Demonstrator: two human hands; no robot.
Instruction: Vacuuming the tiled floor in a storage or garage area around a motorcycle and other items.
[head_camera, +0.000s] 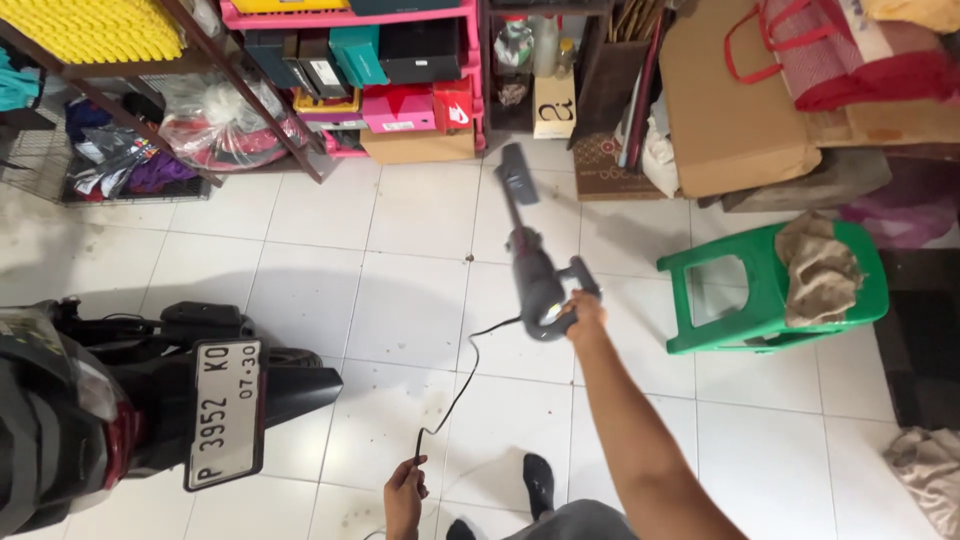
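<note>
Gripping the handheld vacuum cleaner (535, 270) by its rear handle, my right hand (583, 312) is closed, arm extended. Its long axis runs away from me, nozzle toward the pink shoe-box shelf (400, 70). My left hand (405, 493), nearer me, pinches its black power cord (462, 385) over the tiled floor (400, 300).

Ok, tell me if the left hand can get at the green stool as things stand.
Probably not. The left hand is low near the body, holding the black cord, while the green stool stands well off on the other side, beyond the right hand and the vacuum it grips. The floor between is free.
</note>
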